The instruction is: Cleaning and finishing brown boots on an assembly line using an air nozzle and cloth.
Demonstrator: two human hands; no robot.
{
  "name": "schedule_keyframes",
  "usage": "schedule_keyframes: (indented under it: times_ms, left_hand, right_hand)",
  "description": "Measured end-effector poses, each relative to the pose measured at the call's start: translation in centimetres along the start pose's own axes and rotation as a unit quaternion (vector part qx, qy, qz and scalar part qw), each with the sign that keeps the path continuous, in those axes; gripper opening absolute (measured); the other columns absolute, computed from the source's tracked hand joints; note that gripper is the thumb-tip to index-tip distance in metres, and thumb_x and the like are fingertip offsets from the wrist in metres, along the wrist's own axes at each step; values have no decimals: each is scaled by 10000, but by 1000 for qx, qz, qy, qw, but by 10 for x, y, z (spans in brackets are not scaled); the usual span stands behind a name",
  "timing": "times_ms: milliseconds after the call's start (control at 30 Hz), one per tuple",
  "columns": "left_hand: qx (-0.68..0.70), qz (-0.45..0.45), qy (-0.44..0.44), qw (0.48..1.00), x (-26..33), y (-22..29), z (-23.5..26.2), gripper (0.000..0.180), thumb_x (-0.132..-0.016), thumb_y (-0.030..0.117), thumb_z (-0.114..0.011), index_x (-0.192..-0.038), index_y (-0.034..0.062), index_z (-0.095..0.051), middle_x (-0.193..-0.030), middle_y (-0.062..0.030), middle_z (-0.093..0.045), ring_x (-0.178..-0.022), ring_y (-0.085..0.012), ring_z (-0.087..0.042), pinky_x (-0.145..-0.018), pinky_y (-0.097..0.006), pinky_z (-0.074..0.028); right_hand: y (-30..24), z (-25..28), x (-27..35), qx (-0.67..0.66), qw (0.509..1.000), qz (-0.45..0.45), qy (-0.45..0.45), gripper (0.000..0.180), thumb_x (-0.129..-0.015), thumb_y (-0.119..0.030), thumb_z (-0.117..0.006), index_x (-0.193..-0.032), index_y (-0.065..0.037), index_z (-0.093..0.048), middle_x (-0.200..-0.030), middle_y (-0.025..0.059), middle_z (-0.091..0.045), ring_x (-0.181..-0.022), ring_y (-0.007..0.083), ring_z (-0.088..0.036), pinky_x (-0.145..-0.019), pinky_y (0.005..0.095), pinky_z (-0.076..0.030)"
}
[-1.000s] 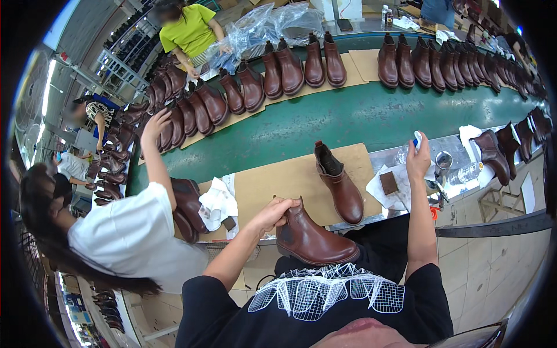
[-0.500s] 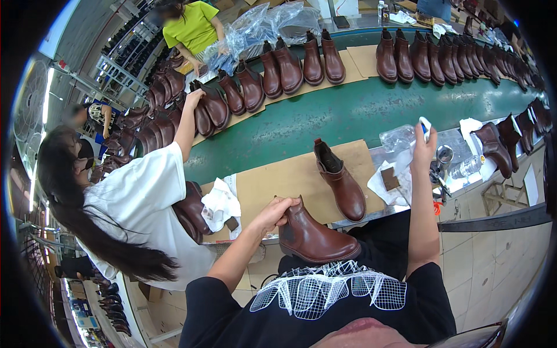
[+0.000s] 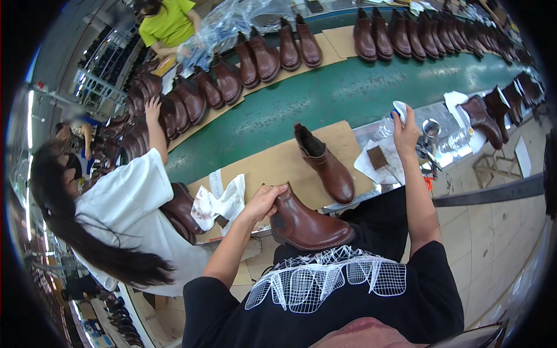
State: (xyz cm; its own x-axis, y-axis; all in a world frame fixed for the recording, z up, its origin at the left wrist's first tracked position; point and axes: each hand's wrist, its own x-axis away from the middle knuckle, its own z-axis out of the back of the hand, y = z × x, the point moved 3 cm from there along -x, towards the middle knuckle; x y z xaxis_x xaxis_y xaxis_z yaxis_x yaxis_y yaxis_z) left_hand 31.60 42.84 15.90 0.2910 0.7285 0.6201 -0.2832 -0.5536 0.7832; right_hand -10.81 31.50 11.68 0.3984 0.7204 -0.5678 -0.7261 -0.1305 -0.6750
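A worker's left hand [image 3: 267,200] grasped a brown ankle boot [image 3: 313,223] by the top of its shaft, thumb and fingers closed around the upper edge, while the boot lay over black trousers [image 3: 380,217] at the near side of the bench, toe pointing right. The right hand [image 3: 408,130] was raised over the bench, its fingers wrapped around a small white-and-blue item [image 3: 399,110] — its exact kind could not be made out. A 2nd brown boot [image 3: 328,168] stood on cardboard [image 3: 264,171] just beyond the 1st, apart from both hands. To its right, a brown square pad [image 3: 377,156] lay on a white cloth [image 3: 395,165], near a metal cup [image 3: 430,127]. At left, 1 co-worker in a white shirt [image 3: 130,214] stretched an arm toward the boots lined along the far side of a green work surface [image 3: 272,110] — whether those fingers touched leather could not be told.
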Motion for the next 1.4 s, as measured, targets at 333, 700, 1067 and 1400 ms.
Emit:
schedule_keyframes:
  times_ms: [333,700,1067,1400]
  left_hand:
    - [28,14,47,998,-4,1,-2,400,-978,384,-560,-741,70,-635,-537,22,-518,-345,-67,-333,-353,-249,-229]
    - [-37,24,2,999,-14,36,-19,387,-948,393,-612,-712,88,-643,-522,46,-488,-371,-44,-340,-355,-242,-209]
    - [-39,41,-9,998,-20,44,-21,389,-914,414,-626,-665,115,-633,-505,59,-473,-371,-36,-340,-350,-232,-193]
    - [-67,31,-49,996,-20,50,-16,370,-911,397,-624,-684,109,-667,-514,68,-492,-374,-30,-344,-354,-216,-207]
  right_hand:
    - [-79,58,16,-621,697,-335,-130,286,-988,-91,-582,-1248,18,-539,-1157,180,-665,-1072,254,-666,-875,339,-557]
    - [-127,30,104,-592,612,-418,-317,248,-897,-94,-712,-1126,-29,-644,-984,70,-716,-845,154,-701,-744,310,-575]
    - [-155,13,129,-519,683,-365,-360,196,-844,-106,-769,-974,-58,-630,-887,59,-697,-741,97,-635,-655,241,-490]
    - [-186,11,134,-494,710,-284,-414,148,-975,-196,-633,-971,-53,-596,-823,-21,-613,-724,23,-531,-646,191,-416]
